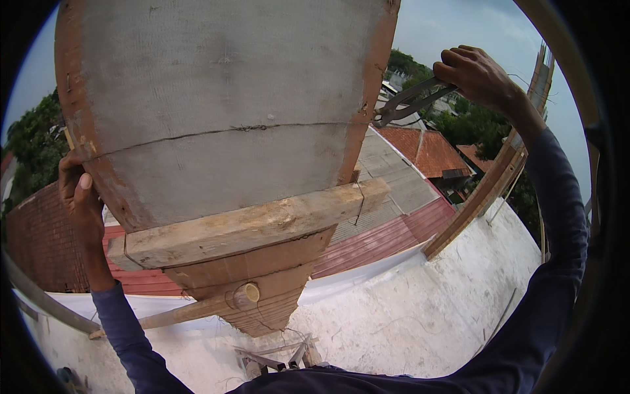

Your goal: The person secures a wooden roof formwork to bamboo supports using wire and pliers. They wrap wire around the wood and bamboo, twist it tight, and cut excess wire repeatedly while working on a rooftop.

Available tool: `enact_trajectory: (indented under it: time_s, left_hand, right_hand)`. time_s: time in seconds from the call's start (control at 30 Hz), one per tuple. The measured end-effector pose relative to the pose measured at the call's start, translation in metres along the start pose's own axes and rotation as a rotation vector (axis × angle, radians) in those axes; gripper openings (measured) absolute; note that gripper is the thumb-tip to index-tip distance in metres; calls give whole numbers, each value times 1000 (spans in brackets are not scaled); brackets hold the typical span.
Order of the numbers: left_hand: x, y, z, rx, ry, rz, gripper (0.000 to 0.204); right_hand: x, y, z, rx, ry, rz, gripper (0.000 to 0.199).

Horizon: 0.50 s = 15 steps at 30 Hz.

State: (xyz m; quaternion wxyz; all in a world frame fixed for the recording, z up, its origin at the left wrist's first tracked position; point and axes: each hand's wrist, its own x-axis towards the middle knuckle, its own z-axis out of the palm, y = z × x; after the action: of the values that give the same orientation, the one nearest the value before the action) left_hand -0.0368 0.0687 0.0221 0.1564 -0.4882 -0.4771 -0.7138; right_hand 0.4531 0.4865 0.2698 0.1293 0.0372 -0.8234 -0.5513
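Observation:
A tall formwork panel [223, 72], grey in the middle with brown wooden edges, stands right before me. A thin twisted tie wire [256, 127] runs across its face from edge to edge. My left hand [84, 200] is curled round the panel's left edge, just where the wire passes behind it; some fingers are hidden there. Raised at the far right, my right hand [478, 77] is closed round the handles of dark metal pincers [410, 102]. The pincers' jaws meet the panel's right edge at the wire's end; their exact bite is too small to tell.
A timber batten [262, 222] is wired across the panel's lower part. Beneath it, a round pole [247, 295] sticks out toward me. A slanting wooden post [476, 190] rises at right from the whitish slab [387, 328]. Red roof sheets [377, 243] lie beyond, lower down.

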Motion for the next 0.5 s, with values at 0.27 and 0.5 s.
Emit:
enact_trajectory:
  time_s: [0.27, 0.5]
  left_hand:
    - [-14, 73, 49, 801, 150, 365, 48]
    - [-96, 124, 204, 619, -205, 348, 78]
  right_hand:
    - [-34, -61, -14, 479, -292, 360, 21]
    - [-27, -56, -29, 1050, -921, 703, 44]
